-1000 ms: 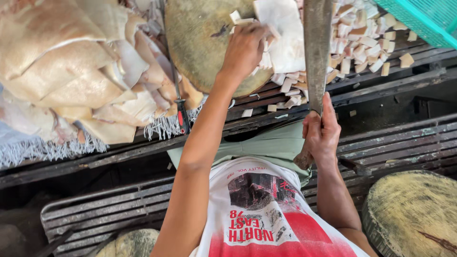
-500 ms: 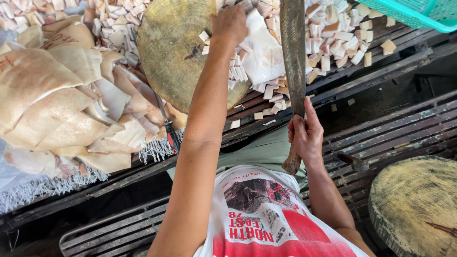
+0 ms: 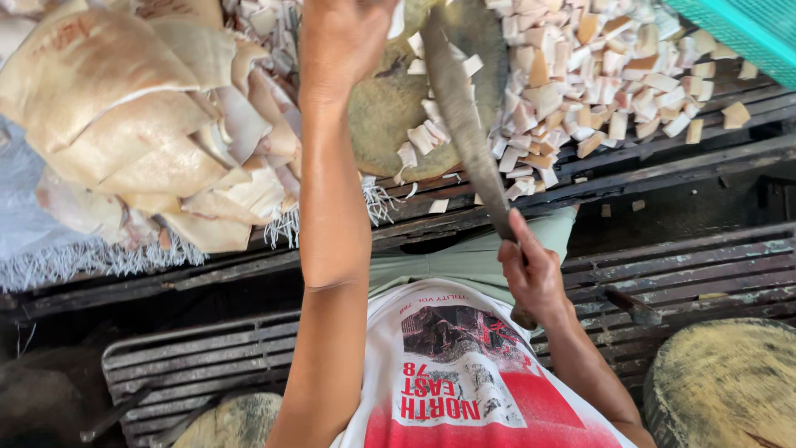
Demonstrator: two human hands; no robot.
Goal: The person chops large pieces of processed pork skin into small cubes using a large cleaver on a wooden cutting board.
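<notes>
Nearest to the camera, the right hand is closed around the handle of a long grey metal cleaver, whose blade points away over the round worn wooden chopping block. Small pale cut cubes of skin lie on the block and in a heap to its right, on the dark slatted metal bench. The left hand rests on the block, fingers bent down; whether it holds something I cannot tell. To the left are large pale sheets of skin. A green plastic basket sits far right.
</notes>
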